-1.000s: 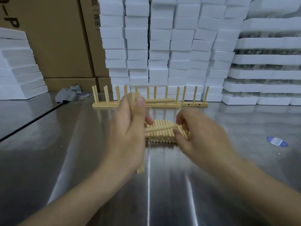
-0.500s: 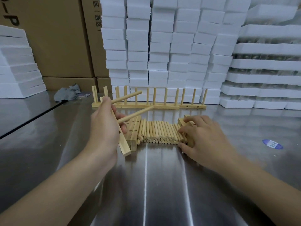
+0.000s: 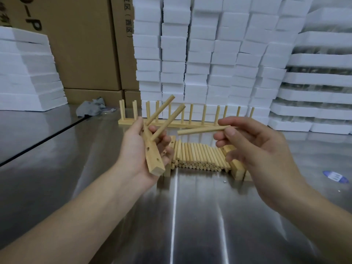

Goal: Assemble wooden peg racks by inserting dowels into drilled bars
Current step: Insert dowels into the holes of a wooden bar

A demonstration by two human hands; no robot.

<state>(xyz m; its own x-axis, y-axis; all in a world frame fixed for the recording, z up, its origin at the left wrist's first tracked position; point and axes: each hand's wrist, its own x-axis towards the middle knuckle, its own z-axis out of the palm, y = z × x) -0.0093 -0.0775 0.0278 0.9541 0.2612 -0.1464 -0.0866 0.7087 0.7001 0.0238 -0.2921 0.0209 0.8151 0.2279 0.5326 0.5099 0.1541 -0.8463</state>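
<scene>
Drilled bar (image 3: 152,153), two dowels seated: gripped in left hand (image 3: 141,149). Loose dowel (image 3: 202,130): pinched by right hand (image 3: 255,147), above dowel pile (image 3: 198,157).

Light: bright, even, from overhead.
Glare: pale streaks run along your steel desk (image 3: 190,225) toward you.
Blur: your right hand (image 3: 266,149) smears slightly at its lower fingers.
Distortion: the foam stacks (image 3: 314,73) lean and bow near the edges.
</scene>
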